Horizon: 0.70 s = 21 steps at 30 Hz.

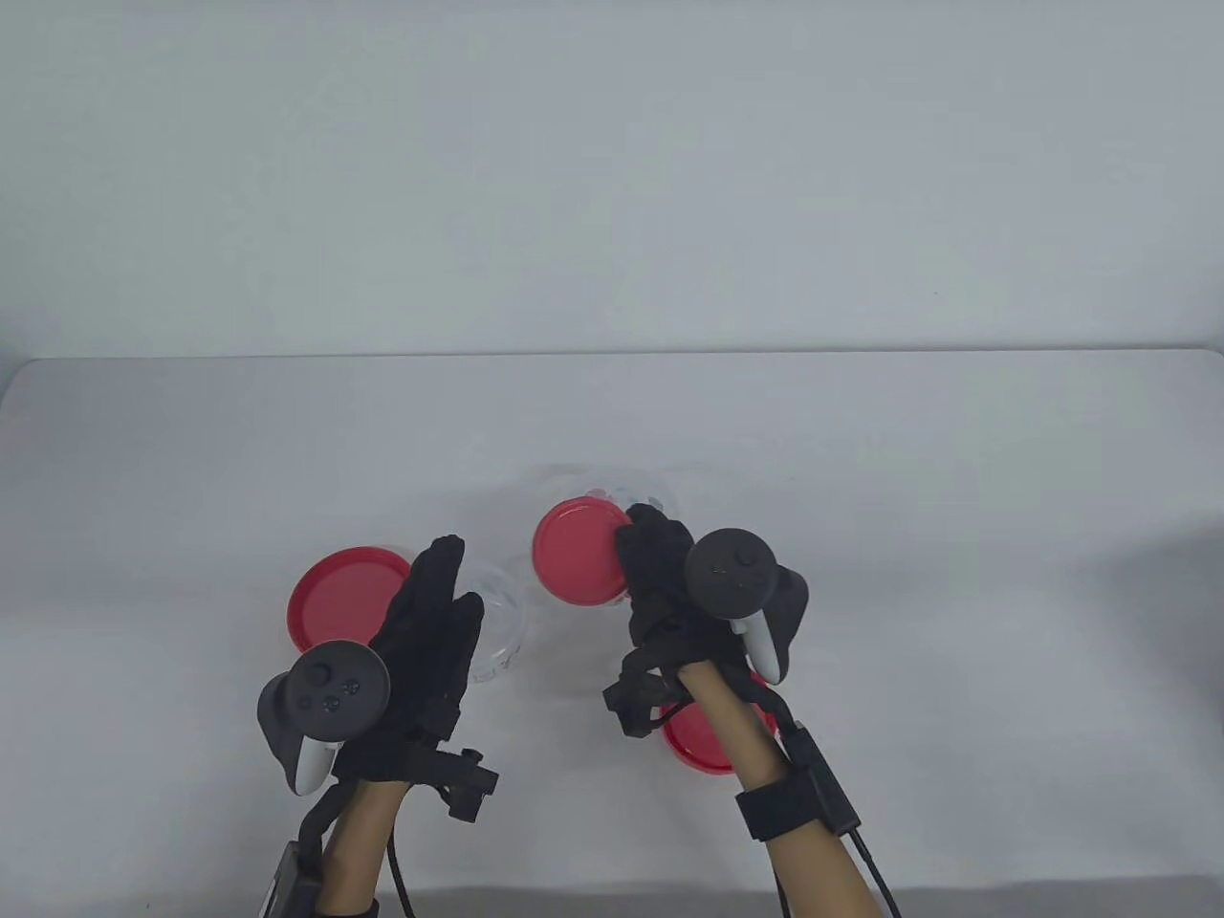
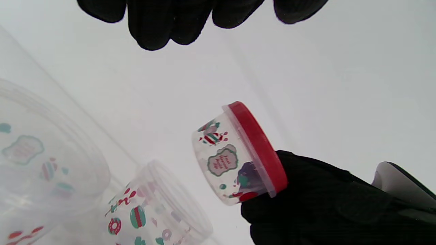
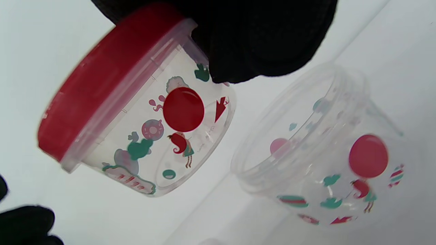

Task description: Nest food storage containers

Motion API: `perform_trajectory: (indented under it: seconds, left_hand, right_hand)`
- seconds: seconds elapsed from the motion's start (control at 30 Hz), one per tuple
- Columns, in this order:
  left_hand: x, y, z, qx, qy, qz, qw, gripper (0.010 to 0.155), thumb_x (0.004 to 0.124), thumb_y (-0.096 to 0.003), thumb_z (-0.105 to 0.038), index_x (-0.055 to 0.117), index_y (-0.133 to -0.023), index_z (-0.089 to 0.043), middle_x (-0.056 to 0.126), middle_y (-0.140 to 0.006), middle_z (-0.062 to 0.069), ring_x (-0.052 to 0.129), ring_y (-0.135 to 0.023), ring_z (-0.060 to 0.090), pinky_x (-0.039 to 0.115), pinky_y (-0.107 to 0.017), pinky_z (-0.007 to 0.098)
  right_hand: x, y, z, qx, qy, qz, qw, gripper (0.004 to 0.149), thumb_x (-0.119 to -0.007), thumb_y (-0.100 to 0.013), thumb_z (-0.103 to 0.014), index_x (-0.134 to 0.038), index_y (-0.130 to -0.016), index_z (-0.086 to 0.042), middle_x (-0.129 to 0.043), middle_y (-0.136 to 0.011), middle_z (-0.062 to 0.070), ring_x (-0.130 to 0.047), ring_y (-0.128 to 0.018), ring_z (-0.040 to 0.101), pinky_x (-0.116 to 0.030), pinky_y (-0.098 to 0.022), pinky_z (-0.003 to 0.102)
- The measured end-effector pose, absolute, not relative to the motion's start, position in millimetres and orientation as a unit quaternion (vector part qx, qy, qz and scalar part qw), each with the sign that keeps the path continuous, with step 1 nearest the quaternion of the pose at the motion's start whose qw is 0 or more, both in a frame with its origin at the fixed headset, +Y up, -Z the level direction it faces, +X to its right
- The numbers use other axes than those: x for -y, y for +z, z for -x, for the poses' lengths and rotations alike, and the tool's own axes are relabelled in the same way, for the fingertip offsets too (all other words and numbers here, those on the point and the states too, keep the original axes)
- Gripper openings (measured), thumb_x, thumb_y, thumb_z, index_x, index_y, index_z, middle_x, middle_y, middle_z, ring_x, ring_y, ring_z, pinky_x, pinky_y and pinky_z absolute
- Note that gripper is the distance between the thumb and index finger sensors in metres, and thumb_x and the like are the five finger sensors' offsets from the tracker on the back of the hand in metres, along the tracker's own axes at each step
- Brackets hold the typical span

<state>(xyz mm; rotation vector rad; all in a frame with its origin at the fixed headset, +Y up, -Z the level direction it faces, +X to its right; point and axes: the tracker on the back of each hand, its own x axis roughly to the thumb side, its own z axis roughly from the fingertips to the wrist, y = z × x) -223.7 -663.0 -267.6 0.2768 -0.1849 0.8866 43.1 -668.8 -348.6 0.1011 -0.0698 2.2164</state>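
Fig.: nesting at an early stage, in our judgement. The right hand (image 1: 669, 583) grips a small lidded container (image 3: 136, 112) by its rim and wall, held tilted above the surface (image 1: 861, 459); its red lid (image 1: 579, 553) is on, so we judge it can't receive another tub yet. Two open clear containers stand nearby: one (image 3: 313, 149) just beyond the held tub, another (image 1: 497, 622) under the left hand (image 1: 426, 641), whose fingers hang spread, gripping nothing. Loose red lids lie at left (image 1: 339, 598) and under the right forearm (image 1: 703, 741). We see no tub inside another; all nesting remains.
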Motion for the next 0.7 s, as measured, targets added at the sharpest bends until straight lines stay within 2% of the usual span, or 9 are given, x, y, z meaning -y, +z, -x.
perform_trajectory:
  seconds: [0.17, 0.33, 0.53, 0.7]
  left_hand:
    - [653, -262, 233, 0.077, 0.414, -0.162, 0.893, 0.065, 0.047, -0.0666, -0.053, 0.031, -0.124, -0.027, 0.037, -0.129, 0.014, 0.044, -0.114, 0.044, 0.033, -0.079, 0.063]
    - [656, -263, 238, 0.069, 0.426, -0.150, 0.890, 0.065, 0.046, -0.0667, -0.053, 0.030, -0.124, -0.027, 0.033, -0.130, 0.013, 0.037, -0.116, 0.044, 0.027, -0.079, 0.064]
    - [663, -268, 246, 0.049, 0.447, -0.130, 0.884, 0.065, 0.046, -0.0668, -0.053, 0.029, -0.124, -0.028, 0.030, -0.130, 0.013, 0.035, -0.117, 0.044, 0.025, -0.079, 0.064]
    - [667, -272, 250, 0.036, 0.453, -0.117, 0.883, 0.065, 0.046, -0.0668, -0.053, 0.028, -0.124, -0.028, 0.029, -0.130, 0.013, 0.033, -0.117, 0.044, 0.024, -0.079, 0.064]
  right_hand:
    - [681, -357, 2, -0.009, 0.901, -0.045, 0.432, 0.052, -0.061, -0.064, -0.037, -0.063, -0.103, -0.003, -0.075, -0.084, 0.019, -0.085, -0.054, 0.031, -0.079, -0.035, 0.038]
    - [697, -364, 41, -0.036, 0.920, -0.051, 0.387, 0.052, -0.062, -0.064, -0.037, -0.063, -0.103, -0.003, -0.075, -0.084, 0.019, -0.085, -0.054, 0.030, -0.079, -0.035, 0.037]
    - [712, -369, 63, -0.040, 0.948, -0.055, 0.312, 0.052, -0.062, -0.064, -0.037, -0.062, -0.103, -0.003, -0.075, -0.085, 0.019, -0.085, -0.054, 0.030, -0.079, -0.035, 0.037]
    - [716, -372, 66, -0.056, 0.953, -0.053, 0.292, 0.054, -0.062, -0.064, -0.037, -0.059, -0.106, -0.003, -0.073, -0.087, 0.020, -0.084, -0.054, 0.028, -0.079, -0.036, 0.037]
